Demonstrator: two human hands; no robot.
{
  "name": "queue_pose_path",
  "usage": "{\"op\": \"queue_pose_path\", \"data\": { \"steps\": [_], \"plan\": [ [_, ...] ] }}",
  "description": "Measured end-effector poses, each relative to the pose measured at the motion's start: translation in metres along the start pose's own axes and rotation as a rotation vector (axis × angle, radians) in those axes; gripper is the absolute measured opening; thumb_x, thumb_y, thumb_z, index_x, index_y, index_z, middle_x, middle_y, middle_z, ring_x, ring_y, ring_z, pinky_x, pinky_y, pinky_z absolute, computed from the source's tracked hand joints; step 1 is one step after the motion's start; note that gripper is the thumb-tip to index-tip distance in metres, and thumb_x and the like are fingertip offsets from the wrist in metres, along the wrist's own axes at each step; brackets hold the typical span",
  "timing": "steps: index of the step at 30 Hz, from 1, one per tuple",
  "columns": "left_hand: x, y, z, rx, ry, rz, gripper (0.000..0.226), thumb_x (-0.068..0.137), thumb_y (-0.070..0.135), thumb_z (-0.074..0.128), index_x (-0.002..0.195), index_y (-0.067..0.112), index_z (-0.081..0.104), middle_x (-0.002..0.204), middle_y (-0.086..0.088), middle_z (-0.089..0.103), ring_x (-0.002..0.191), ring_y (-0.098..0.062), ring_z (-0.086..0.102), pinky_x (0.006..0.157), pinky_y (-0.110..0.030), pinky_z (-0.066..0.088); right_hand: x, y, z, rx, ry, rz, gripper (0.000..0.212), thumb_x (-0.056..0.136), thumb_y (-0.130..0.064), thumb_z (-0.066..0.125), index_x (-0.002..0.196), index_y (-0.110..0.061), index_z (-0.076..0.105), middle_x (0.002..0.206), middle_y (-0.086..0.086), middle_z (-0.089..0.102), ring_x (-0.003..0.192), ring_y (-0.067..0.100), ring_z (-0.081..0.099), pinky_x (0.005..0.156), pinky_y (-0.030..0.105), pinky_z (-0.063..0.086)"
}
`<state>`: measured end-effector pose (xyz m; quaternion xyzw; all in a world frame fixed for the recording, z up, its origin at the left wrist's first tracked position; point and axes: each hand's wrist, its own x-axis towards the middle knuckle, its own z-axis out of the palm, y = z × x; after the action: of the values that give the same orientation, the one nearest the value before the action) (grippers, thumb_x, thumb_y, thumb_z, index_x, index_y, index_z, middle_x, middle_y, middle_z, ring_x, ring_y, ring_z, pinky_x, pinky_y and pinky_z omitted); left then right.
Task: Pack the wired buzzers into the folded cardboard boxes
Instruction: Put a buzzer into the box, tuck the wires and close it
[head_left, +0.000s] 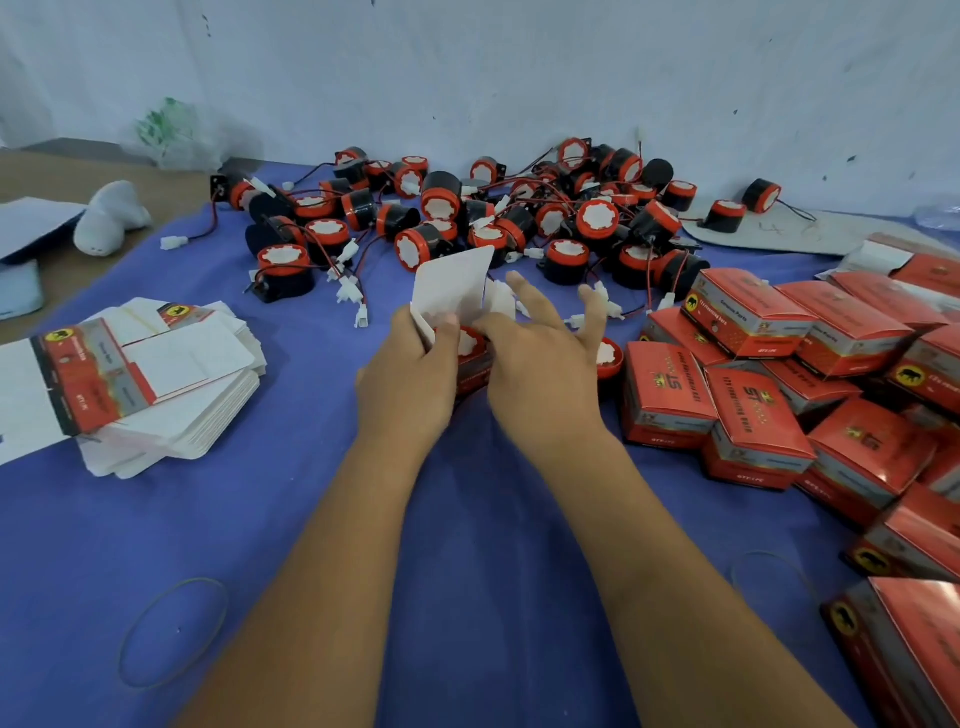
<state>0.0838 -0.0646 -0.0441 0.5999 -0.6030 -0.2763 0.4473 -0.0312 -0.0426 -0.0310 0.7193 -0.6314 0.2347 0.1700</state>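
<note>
The open box (470, 358) is mostly concealed between the left hand (410, 369) and right hand (540, 374). The buzzer inside shows only partly. Beside the box, both fingertips are motion-blurred. Box print is illegible.

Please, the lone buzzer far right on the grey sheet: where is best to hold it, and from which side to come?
Probably grip the buzzer across its round black body, coming from above. It lies tilted, red cap facing right, so the curved sides are free. It stands apart from the pile. Its thin wire trails right; do not lift by that.
</note>
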Motion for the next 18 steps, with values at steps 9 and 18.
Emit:
{"op": "queue_pose_path", "data": {
  "steps": [9, 18],
  "plan": [
    [0.008, -0.003, -0.003, -0.127, -0.018, -0.065, 0.022, 0.093, 0.028, 0.055, 0.111, 0.030, 0.044, 0.092, 0.017, 0.056, 0.101, -0.024, 0.059, 0.093, -0.049, 0.050, -0.002, 0.001, -0.012, 0.068, 0.398, 0.043, 0.037, 0.066, 0.007, 0.077, 0.099, -0.009, 0.073, 0.057, -0.001, 0.043, 0.076, 0.029, 0.061, 0.073, 0.032, 0.025],
    [0.007, -0.003, -0.004, -0.106, -0.032, -0.071, 0.019, 0.093, 0.028, 0.050, 0.112, 0.024, 0.045, 0.095, 0.016, 0.056, 0.104, -0.028, 0.056, 0.098, -0.052, 0.045, 0.015, 0.010, -0.042, 0.088, -0.242, 0.315, 0.023, 0.086, -0.010, 0.056, 0.065, -0.006, 0.045, 0.059, 0.006, 0.039, 0.057, 0.025, 0.035, 0.051, 0.024, 0.024]
  ]
}}
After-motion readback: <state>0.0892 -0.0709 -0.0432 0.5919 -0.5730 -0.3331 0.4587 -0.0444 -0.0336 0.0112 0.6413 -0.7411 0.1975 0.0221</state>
